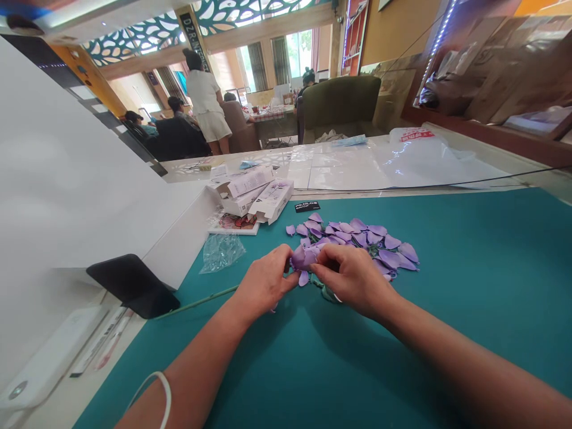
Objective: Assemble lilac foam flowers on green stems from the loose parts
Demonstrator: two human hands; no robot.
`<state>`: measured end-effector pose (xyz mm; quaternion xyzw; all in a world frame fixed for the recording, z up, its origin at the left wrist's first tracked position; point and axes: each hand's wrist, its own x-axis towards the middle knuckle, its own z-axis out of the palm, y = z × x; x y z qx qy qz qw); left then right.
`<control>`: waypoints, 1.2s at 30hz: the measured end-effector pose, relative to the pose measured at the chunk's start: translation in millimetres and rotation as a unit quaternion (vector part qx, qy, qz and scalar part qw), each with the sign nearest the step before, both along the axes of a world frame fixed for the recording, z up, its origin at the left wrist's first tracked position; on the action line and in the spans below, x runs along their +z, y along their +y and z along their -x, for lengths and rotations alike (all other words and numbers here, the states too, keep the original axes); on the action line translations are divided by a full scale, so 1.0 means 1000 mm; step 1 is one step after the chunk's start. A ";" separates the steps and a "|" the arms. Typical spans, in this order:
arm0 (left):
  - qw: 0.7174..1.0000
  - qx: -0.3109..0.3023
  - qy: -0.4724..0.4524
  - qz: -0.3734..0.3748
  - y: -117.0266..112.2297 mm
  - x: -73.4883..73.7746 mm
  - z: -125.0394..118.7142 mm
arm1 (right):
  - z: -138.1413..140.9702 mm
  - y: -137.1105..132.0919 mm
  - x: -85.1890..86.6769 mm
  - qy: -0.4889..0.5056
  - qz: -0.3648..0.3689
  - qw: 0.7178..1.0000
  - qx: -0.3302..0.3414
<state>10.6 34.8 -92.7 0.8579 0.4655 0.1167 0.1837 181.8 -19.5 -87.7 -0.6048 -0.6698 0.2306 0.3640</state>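
Between my two hands is a partly formed purple flower (pixel 304 257), its petals overlapping in a cup. My left hand (pixel 267 279) grips it from the left, thumb and fingers closed at its side. From the right, the thumb and forefinger of my right hand (pixel 353 275) pinch the edge of one of its petals. Just behind my hands lies a pile of loose purple petals (pixel 388 257) with bits of green among them. A green stem (pixel 203 299) runs out to the left behind my left wrist. Below my right hand, a green piece (pixel 329 294) shows partly.
A green mat (pixel 469 286) covers the table. Opened white boxes (pixel 270 199), a clear plastic bag (pixel 222 251) and a black card (pixel 307 206) lie toward the back left. A dark phone-like slab (pixel 133 285) leans at left. Several people sit or stand beyond the table.
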 end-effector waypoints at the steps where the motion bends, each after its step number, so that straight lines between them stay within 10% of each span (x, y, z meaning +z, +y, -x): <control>1: 1.000 0.000 0.001 0.001 0.000 0.000 0.000 | 0.000 0.000 0.000 0.002 0.000 1.000 0.000; 19: 0.998 -0.002 -0.027 0.052 0.005 0.019 0.006 | -0.029 0.007 0.011 0.099 -0.022 0.995 -0.017; 36: 0.993 0.030 -0.026 0.114 0.011 0.028 0.011 | -0.071 0.037 -0.014 -0.172 0.077 0.982 -0.028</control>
